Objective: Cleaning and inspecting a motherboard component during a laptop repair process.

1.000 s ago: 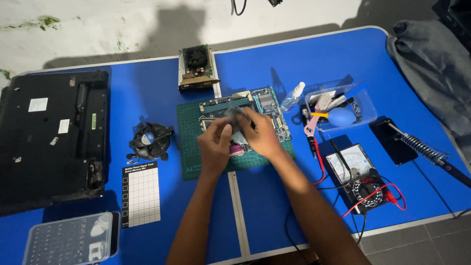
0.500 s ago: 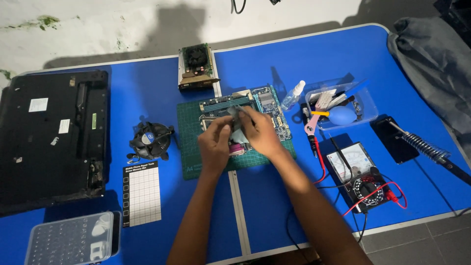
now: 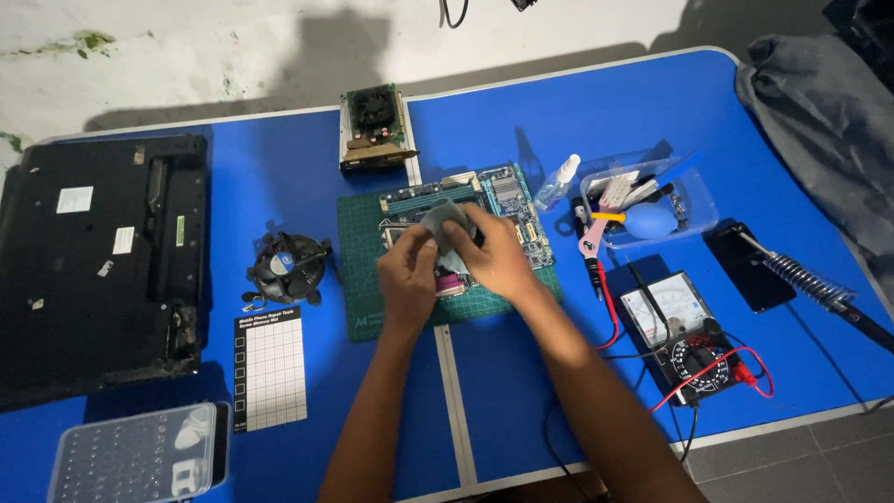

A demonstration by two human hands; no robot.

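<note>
At table centre, on the green cutting mat (image 3: 372, 279), lies the motherboard (image 3: 503, 200), its long axis running left to right across the blue folding table (image 3: 521, 373). Both hands sit over the board's near-left part. The left hand (image 3: 408, 278) pinches the lower left edge of a grey cloth (image 3: 445, 222); the right hand (image 3: 495, 261) closes its fingers on the cloth's right side from above. Cloth is bunched between the two hands, resting on or just over the board; actual contact with the board is hidden by the fingers. Both grips read as clenched on the cloth.

Key relation: the cloth lies up and slightly right of the left hand, up and left of the right hand, so it sits between them, with the right hand overlapping more of it. Uncovered board extends to the right and away from the person.

Around the work: a cooler fan (image 3: 287, 265) left of the mat, a black laptop base (image 3: 102, 270) at far left, a small spray bottle (image 3: 557, 183) just right of the board, a clear tray of tools (image 3: 694, 219), and an analogue multimeter (image 3: 669, 312) with red and black leads at near right. A graphics card (image 3: 374, 128) stands beyond the mat.
</note>
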